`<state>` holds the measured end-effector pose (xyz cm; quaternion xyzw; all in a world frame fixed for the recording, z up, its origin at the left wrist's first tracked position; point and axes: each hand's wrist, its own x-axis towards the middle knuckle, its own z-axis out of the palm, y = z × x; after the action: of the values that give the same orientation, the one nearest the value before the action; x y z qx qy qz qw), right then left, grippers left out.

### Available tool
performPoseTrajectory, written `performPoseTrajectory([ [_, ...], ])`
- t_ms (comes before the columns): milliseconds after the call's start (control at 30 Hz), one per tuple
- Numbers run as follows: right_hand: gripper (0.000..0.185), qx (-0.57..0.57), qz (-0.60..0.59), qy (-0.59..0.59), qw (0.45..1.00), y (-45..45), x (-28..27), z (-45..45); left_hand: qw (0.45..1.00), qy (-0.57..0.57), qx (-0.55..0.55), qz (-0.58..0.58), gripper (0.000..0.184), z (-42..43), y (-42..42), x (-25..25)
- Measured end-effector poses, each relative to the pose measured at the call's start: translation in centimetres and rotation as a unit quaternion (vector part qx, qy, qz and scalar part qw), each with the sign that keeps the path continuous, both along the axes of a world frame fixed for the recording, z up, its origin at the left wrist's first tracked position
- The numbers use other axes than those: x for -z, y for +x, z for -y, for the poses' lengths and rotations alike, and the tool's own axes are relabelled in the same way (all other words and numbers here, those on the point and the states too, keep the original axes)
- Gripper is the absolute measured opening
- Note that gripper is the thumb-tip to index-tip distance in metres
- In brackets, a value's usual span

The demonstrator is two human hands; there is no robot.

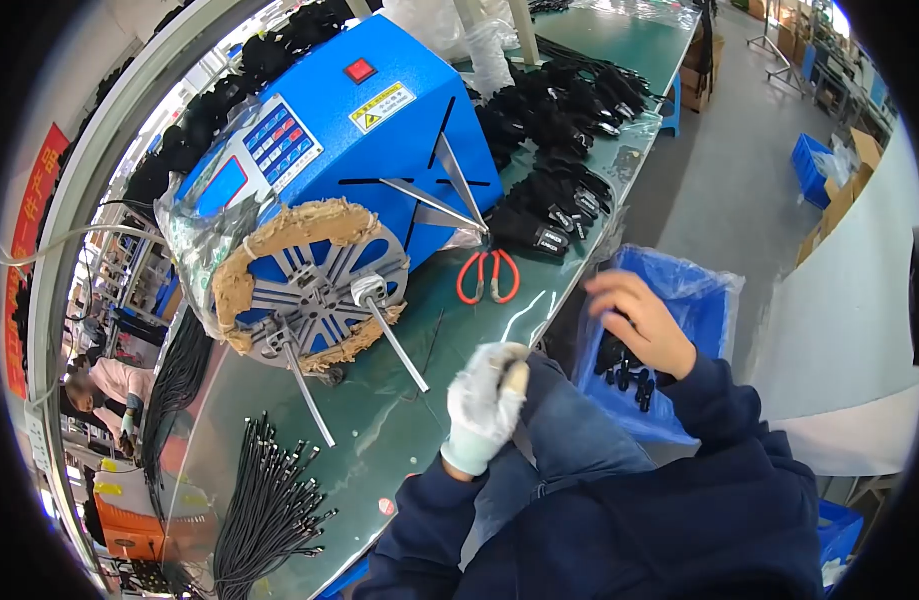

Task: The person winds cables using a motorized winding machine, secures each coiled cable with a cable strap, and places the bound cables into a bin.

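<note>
My left hand (485, 405) wears a pale work glove and is above my lap at the table's edge. Its fingers are curled in, and whatever they hold, if anything, is hidden. Bare and with fingers apart, my right hand (648, 325) hovers over a blue bin (715, 300) lined with clear plastic; nothing shows in it. Small black cable pieces (630, 383) lie in the bin below that hand. Closest to my left hand on the table are white twist ties (525, 312) and red-handled scissors (490, 277).
A blue winding machine (380, 110) with a spoked wheel (315, 285) and two protruding metal rods stands on the green table (380, 440). Black cables (265, 510) lie at the front, bundled ones (540, 220) at the back. Another person (120, 390) sits at far left.
</note>
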<state>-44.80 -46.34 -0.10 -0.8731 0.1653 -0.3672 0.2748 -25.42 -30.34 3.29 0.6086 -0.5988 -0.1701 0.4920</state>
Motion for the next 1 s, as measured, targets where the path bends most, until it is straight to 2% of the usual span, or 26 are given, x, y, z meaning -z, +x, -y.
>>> performPoseTrajectory([
  [67,0.02,0.079,0.001,-0.142,0.987,2.8,-1.6,1.2,0.999,-0.02,-0.037,-0.002,0.013,0.7,0.3,0.6],
  [300,0.043,0.242,-0.04,-0.238,0.94,10.8,0.8,6.0,0.997,-0.014,-0.075,0.012,0.013,0.1,1.8,2.3],
  [600,0.034,0.163,-0.06,-0.239,0.955,10.8,0.6,4.3,0.997,-0.063,-0.046,0.015,0.009,0.4,2.0,2.7],
  [700,0.034,0.123,-0.064,-0.228,0.964,10.9,0.4,2.7,0.997,-0.037,-0.06,-0.026,0.01,0.1,1.9,2.1],
  [833,0.037,0.069,-0.058,-0.192,0.977,11.0,0.4,-1.1,0.989,-0.085,-0.12,0.01,0.01,-0.9,2.2,2.1],
  [933,0.037,0.018,-0.058,-0.15,0.987,11.2,0.2,-5.1,0.971,-0.136,-0.155,0.123,0.011,-3.0,3.0,2.0],
  [1000,0.035,-0.02,-0.054,-0.112,0.992,11.8,-0.3,-7.9,0.96,-0.104,-0.197,0.167,0.016,-5.4,3.4,2.0],
])
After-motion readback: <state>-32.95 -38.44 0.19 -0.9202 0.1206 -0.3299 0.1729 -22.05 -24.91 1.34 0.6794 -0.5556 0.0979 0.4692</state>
